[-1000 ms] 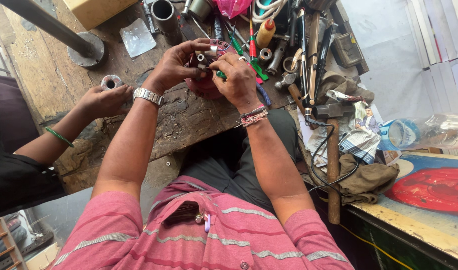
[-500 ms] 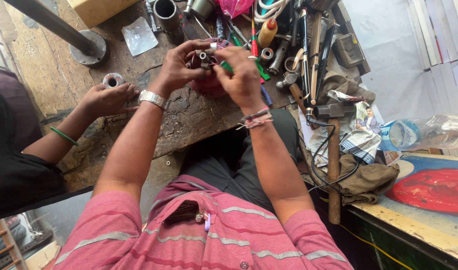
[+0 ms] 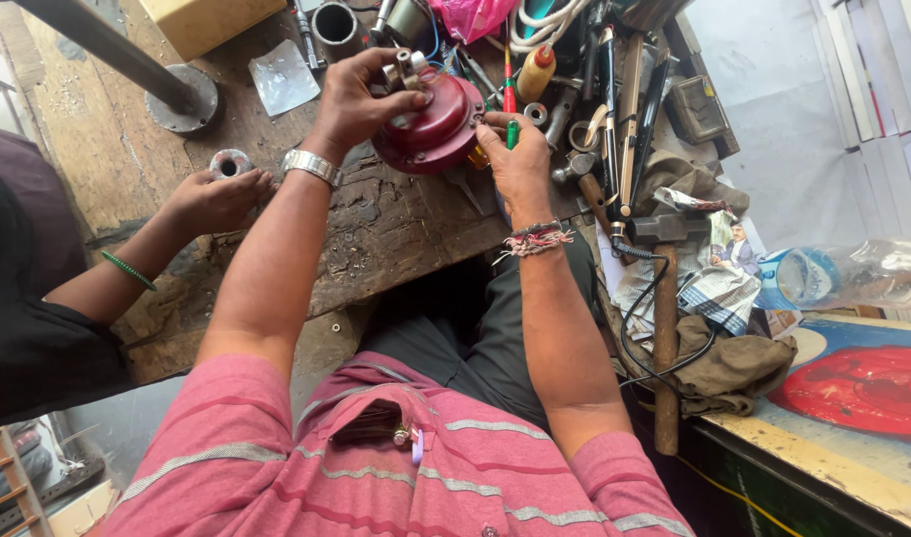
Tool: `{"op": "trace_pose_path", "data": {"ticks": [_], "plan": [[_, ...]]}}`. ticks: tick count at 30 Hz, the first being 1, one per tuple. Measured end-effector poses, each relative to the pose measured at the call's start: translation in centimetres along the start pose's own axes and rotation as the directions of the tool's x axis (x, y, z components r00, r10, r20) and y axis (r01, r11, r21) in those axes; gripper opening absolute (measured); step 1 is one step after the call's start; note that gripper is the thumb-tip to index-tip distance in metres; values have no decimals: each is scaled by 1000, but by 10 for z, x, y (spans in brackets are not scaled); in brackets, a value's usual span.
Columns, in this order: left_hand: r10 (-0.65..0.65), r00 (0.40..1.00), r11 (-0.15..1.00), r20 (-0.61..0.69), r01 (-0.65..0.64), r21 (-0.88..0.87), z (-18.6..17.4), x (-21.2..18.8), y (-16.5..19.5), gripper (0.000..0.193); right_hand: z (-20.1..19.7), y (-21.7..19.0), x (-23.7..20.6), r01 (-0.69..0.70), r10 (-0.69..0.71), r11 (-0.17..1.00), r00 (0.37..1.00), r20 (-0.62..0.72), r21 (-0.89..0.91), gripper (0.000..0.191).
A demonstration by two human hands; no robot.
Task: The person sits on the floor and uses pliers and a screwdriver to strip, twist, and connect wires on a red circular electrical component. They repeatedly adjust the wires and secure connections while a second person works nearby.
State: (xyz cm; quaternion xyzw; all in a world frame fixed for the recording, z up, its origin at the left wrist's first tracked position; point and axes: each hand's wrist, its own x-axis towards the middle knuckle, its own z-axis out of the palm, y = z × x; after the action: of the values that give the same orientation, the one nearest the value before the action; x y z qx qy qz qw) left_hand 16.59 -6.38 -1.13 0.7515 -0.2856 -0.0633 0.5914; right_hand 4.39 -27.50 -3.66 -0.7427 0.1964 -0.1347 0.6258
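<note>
While both hands work above the bench, the scene reads so:

Red part: a round, dark red domed housing (image 3: 431,127) with a metal fitting (image 3: 408,68) on top, held up between the two hands, just above the worn wooden bench (image 3: 396,239).
Left hand: the left hand (image 3: 358,97), a metal watch at its wrist, is closed over the upper left edge of the red housing, fingertips at the metal fitting.
Right hand: the right hand (image 3: 518,159), with a thread band at the wrist, steadies the housing's right edge; a green-handled screwdriver (image 3: 510,127) shows just at its fingers, but whether they grip it cannot be told.
Change: half a second ago the hands hid most of the housing; now its red dome faces the camera and shows far more fully.
Beyond the hands: cluttered tools, a small yellow bottle (image 3: 536,72) and a steel tube (image 3: 334,22).
Right of the right hand: a hammer (image 3: 664,298).
Left of the left hand: another person's hand (image 3: 217,199) resting by a small metal ring (image 3: 229,162), as before.
</note>
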Motion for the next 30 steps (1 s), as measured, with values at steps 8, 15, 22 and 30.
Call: {"op": "trace_pose_path", "data": {"ticks": [8,15,22,30], "plan": [[-16,1000,996,26,19,-86,-11,13,-3,53,11,8,1,0,-23,958,997,79,288,38],[-52,997,989,50,59,-138,-12,15,-2,59,13,3,-1,10,-22,971,999,48,240,43],[-114,993,985,42,119,-122,-16,14,0,55,21,0,-8,-43,34,935,999,29,353,59],[-114,993,961,-31,103,-256,-15,13,0,40,26,5,-8,2,-21,889,999,36,458,60]]}}
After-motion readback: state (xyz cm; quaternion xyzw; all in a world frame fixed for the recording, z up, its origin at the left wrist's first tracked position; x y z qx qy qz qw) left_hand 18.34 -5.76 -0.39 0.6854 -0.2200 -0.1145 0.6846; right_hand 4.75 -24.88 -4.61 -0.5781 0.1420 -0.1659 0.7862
